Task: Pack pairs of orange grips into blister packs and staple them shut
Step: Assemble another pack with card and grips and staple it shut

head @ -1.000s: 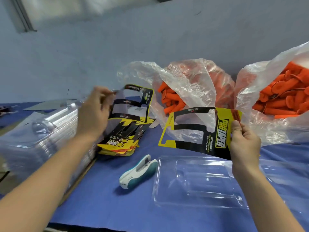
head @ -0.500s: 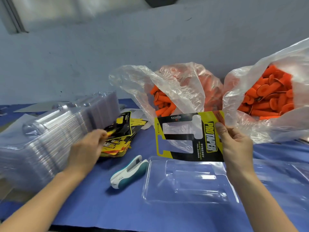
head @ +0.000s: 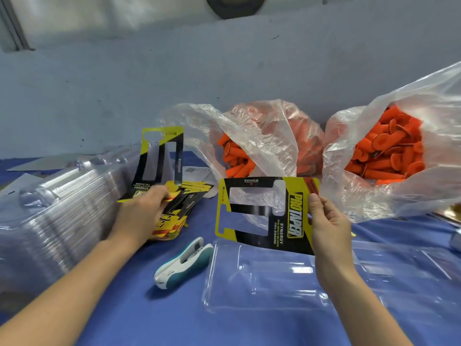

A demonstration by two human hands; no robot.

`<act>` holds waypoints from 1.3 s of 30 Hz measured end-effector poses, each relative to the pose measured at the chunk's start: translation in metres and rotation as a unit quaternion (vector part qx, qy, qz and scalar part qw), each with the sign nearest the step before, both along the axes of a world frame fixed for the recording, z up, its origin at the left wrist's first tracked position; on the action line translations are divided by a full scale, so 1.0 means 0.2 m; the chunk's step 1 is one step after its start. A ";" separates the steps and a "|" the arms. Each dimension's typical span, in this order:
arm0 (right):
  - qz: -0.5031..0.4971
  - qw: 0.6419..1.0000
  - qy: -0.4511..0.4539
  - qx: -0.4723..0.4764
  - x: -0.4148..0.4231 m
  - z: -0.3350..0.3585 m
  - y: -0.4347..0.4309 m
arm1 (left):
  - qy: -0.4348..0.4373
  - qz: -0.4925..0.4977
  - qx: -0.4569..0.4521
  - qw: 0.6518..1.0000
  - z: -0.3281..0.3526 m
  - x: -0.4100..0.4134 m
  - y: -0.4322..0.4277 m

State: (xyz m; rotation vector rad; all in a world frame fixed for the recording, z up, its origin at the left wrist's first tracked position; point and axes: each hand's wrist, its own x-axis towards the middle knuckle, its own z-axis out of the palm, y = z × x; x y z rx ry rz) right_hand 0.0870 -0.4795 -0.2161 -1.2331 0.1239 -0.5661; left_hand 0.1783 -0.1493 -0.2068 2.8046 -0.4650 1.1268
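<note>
Lifted since a moment ago, a second yellow-and-black cardboard insert [head: 159,168] stands upright, held in my left hand [head: 143,213] over the card pile [head: 174,218]. Nearest, the clear plastic blister tray [head: 262,280] lies empty beside the white-and-teal stapler [head: 183,263]. My right hand [head: 329,228] pinches another yellow-and-black printed card [head: 264,213] just above it. Behind, orange rubber grips [head: 389,156] sit bagged; I judge I'm inserting cards, so next one must seat flat in the tray.

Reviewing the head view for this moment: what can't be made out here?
Head view:
- Left card: small print is blurred.
- Tray stack: cut off by the left edge, so the count is unclear.
- Middle bag: crumpled plastic veils most of the grips.
- Right bag: cut off by the right edge.
- Stapler: any staples are hidden inside.
</note>
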 end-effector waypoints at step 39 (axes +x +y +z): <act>0.125 0.974 -0.115 -0.150 -0.13 0.15 -0.08 | 0.035 -0.329 -0.598 0.730 0.24 -0.41 -0.85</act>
